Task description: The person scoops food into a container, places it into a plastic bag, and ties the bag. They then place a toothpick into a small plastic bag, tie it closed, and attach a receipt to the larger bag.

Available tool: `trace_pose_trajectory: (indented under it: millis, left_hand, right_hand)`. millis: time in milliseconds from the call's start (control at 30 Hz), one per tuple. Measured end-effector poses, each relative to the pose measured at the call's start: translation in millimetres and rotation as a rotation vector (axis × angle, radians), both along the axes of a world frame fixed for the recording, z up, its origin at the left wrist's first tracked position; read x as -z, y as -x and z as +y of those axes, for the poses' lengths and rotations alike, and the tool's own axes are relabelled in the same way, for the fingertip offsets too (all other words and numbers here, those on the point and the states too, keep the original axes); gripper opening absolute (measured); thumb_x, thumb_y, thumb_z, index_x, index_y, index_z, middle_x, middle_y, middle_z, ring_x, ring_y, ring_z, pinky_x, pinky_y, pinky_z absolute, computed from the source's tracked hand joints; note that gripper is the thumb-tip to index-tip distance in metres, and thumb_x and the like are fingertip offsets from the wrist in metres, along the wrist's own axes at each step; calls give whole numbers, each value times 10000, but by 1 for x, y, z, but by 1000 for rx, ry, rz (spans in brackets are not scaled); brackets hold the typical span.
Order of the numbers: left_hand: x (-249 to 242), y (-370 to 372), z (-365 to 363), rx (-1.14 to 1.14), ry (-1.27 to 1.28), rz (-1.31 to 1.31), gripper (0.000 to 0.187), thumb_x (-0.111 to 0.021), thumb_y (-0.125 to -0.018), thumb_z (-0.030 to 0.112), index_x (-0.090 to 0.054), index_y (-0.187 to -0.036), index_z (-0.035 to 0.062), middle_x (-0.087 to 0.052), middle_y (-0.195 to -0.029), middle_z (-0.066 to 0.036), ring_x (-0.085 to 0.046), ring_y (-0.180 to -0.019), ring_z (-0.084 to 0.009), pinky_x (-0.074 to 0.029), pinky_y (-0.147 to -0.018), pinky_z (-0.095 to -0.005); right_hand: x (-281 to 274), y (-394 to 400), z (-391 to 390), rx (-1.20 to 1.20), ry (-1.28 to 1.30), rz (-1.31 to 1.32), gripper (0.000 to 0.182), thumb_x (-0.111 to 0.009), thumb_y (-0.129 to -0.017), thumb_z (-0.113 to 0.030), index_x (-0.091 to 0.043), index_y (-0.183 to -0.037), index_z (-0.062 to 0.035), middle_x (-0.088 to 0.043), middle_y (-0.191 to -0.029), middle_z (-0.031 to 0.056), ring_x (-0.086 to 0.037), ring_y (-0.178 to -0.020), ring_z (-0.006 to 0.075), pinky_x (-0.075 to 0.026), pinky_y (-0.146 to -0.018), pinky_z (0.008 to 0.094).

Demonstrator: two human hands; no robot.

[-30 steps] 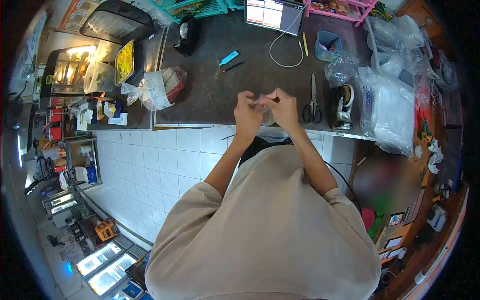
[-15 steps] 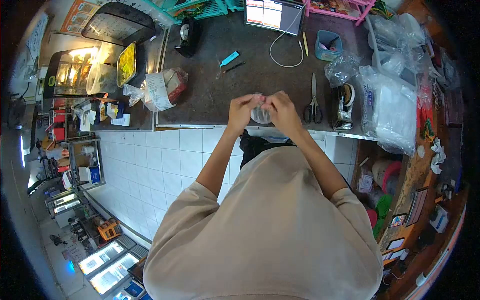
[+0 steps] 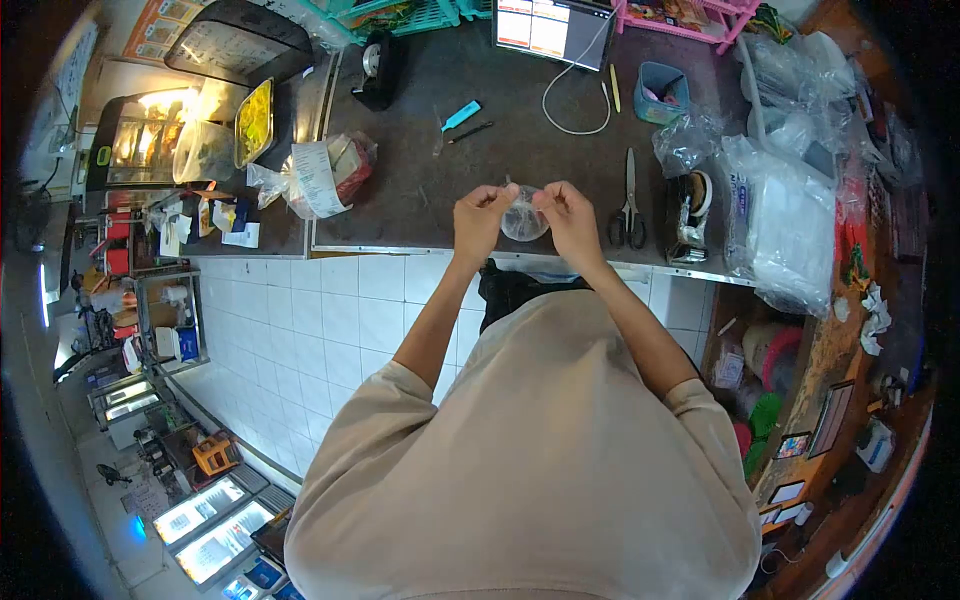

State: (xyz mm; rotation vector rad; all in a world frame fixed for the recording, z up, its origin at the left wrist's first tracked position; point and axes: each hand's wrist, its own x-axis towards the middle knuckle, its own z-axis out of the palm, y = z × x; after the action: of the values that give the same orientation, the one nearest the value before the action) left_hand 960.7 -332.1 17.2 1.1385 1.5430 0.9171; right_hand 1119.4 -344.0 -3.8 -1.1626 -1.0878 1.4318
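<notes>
A small round clear plastic piece [image 3: 525, 221], seemingly a bag or cup, hangs between my two hands near the counter's front edge. My left hand [image 3: 484, 222] pinches its upper left rim with thumb and fingertips. On the other side my right hand [image 3: 571, 222] is closed on its upper right rim. Black scissors [image 3: 628, 215] lie to the right of my right hand. Above my hands on the counter are a light-blue cutter [image 3: 461, 115] and a dark pencil [image 3: 471, 133].
The dark counter [image 3: 420, 180] holds a bagged package with a paper slip [image 3: 317, 180] at left. Tape dispensers [image 3: 689, 215] [image 3: 375, 70], a blue cup [image 3: 661, 92], a screen [image 3: 550, 32] with a white cable, and plastic packs [image 3: 785, 210] stand around.
My hands have moved slightly apart, and the clear plastic between them shows more fully, with a rounder outline.
</notes>
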Motion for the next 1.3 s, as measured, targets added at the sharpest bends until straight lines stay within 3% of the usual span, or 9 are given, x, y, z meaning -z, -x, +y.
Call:
trace_pose_trajectory:
  millis: [133,267,333,500,700,800,1033,1200,1300]
  left_hand:
    - [11,-3,-3,37,-179,-206,207,-616,-925,211,-651,-896,10,-610,-798,9,-482,-706,-36,-377,-619,-205]
    - [16,4,-4,29,-155,-184,178,-616,-923,182,-637,-951,8,-615,-808,4,-490,-713,-30,-381,-622,-203]
    - [14,2,-1,-16,-165,-204,169,-614,-921,176,-629,-954,11,-596,-778,16,-483,-696,-33,-380,-615,-206]
    - [20,5,2,-126,-100,-406,159,-606,-918,191,-618,-928,33,-586,-776,11,-514,-705,-61,-420,-635,-228]
    - [23,4,1,-82,-264,2,256,-653,-897,248,-644,-884,-7,-632,-754,-30,-539,-637,-61,-416,-571,-220]
    - [20,14,3,42,-128,71,257,-619,-924,254,-630,-844,11,-603,-717,-23,-523,-565,-72,-401,-510,-223]
    - [5,9,1,116,-102,-40,220,-663,-886,166,-606,-984,-23,-647,-797,-76,-632,-670,-125,-502,-598,-238]
    - [21,14,-1,155,-225,-280,284,-690,-848,103,-571,-1062,-40,-653,-881,-91,-645,-745,-137,-522,-645,-253]
    - [17,15,-1,69,-70,-277,199,-696,-829,61,-611,-982,-32,-658,-882,-92,-617,-731,-113,-484,-668,-239]
  right_hand:
    - [5,14,-2,103,-122,282,159,-674,-846,-69,-549,-931,-20,-549,-742,6,-533,-701,94,-452,-698,241]
    - [0,11,-6,208,-310,-281,263,-689,-814,-48,-585,-1055,-44,-631,-832,86,-610,-726,160,-493,-675,265]
    - [10,7,-1,180,-244,-288,331,-682,-812,-29,-569,-1122,-51,-655,-889,94,-644,-798,173,-506,-724,282]
    - [21,14,3,184,-77,-22,283,-679,-802,-2,-577,-1065,-22,-675,-918,104,-659,-851,179,-508,-756,280]
    - [20,13,6,152,56,25,223,-677,-793,20,-595,-998,-5,-677,-881,77,-639,-810,141,-498,-719,271]
    - [23,13,8,73,62,33,144,-679,-811,-28,-619,-939,-7,-667,-847,60,-616,-785,116,-483,-697,264]
    - [27,13,13,99,-31,-50,103,-662,-863,-107,-616,-880,-16,-619,-778,23,-565,-706,87,-455,-662,251]
    - [24,11,15,170,-8,188,82,-611,-914,-111,-571,-907,-39,-614,-811,13,-570,-710,80,-460,-650,233]
    - [21,10,13,154,-1,210,79,-612,-910,-89,-566,-901,-25,-595,-804,7,-569,-687,76,-471,-613,216]
